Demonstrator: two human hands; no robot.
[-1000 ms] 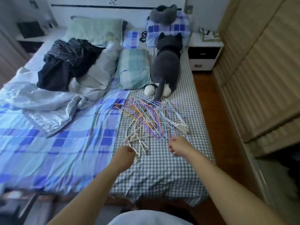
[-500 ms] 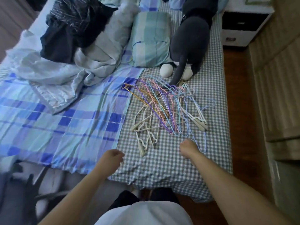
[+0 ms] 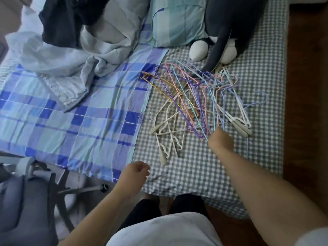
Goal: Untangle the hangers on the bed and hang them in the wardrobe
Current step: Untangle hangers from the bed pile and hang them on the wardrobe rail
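A tangled pile of thin hangers, purple, pink, teal, gold and white, lies on the grey checked sheet of the bed. My right hand rests at the pile's near edge, touching the ends of the purple and teal hangers. Its back faces me and the fingers are hidden, so a grip cannot be made out. My left hand hovers over the bed's near edge, left of the pile, fingers loosely curled with nothing in them. The wardrobe is out of view.
A grey plush cat lies just beyond the pile, its tail on the hangers. A teal pillow, a crumpled blanket and dark clothes lie farther left. An office chair stands at lower left; brown floor runs along the right.
My view has tilted down and moved closer to the bed. My right hand has reached forward to the pile's near edge. My left hand stays back near the bed's edge.
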